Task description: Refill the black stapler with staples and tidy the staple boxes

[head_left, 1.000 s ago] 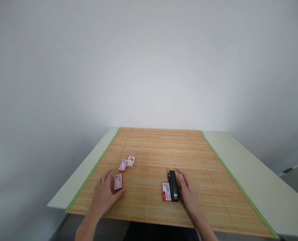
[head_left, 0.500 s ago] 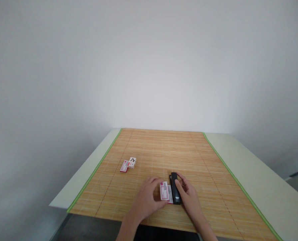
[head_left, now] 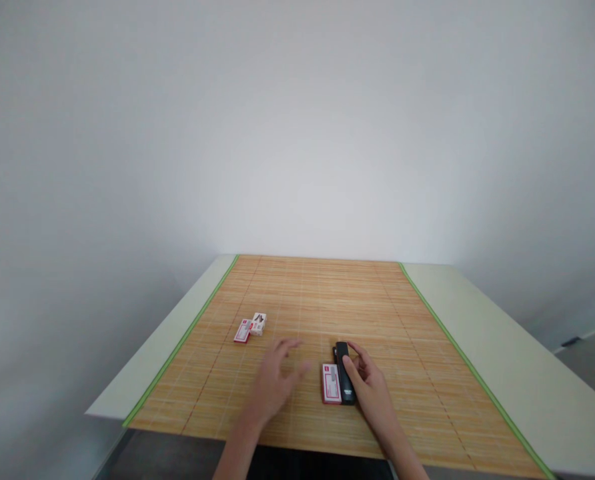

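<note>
A black stapler lies on the bamboo mat near the front edge. My right hand rests against its right side, with the fingers curled over it. A red and white staple box lies flat against the stapler's left side. My left hand hovers a little to the left of that box, open with fingers spread, holding nothing.
Two more small red and white boxes lie together on the mat further left and back. The mat has green side edges and covers a pale table. A plain white wall stands behind the table.
My left hand carried a staple box from the left over to the box beside the stapler, let it go and drew back to the left. My right hand stayed at the stapler.
</note>
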Demonstrator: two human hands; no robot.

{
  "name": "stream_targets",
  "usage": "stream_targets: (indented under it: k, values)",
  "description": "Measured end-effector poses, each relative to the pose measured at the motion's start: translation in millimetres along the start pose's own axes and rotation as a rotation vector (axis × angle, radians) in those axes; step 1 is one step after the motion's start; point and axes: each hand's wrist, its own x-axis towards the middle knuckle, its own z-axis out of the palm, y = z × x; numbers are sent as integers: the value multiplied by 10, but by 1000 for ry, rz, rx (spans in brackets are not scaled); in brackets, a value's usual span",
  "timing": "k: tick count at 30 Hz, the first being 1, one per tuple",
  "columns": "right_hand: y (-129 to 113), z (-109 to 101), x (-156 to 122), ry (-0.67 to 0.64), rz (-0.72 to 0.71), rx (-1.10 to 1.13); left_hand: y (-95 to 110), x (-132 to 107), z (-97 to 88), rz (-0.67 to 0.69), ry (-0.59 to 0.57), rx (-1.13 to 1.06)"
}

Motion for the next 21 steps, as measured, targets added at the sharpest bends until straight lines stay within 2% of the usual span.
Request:
stream_targets:
  k: [2,4,7,10,13,15,17,21]
  values:
    - [-5,-2,-5,-3,6,10,-345,132,-299,-54,215,128]
    - [-16,-6,-10,-13,-1,9,-694,265,-590,-80,293,270]
    - [-19,-9,-9,-19,6,18,-1056,366,-884,-62,122,358]
    - [-2,-3,-2,-23,16,47,-1149,302,-1008,-73,-20,354]
    - [15,7,1,-18,8,50,-1013,120,-1032,-122,-45,326]
    - [19,12,0,-15,14,42,-800,-8,-972,-141,-33,268]
    - [19,12,-1,-15,18,35,-490,-95,-823,-112,-35,174]
    - [12,0,1,-18,6,24,229,-100,-339,29,-187,-14]
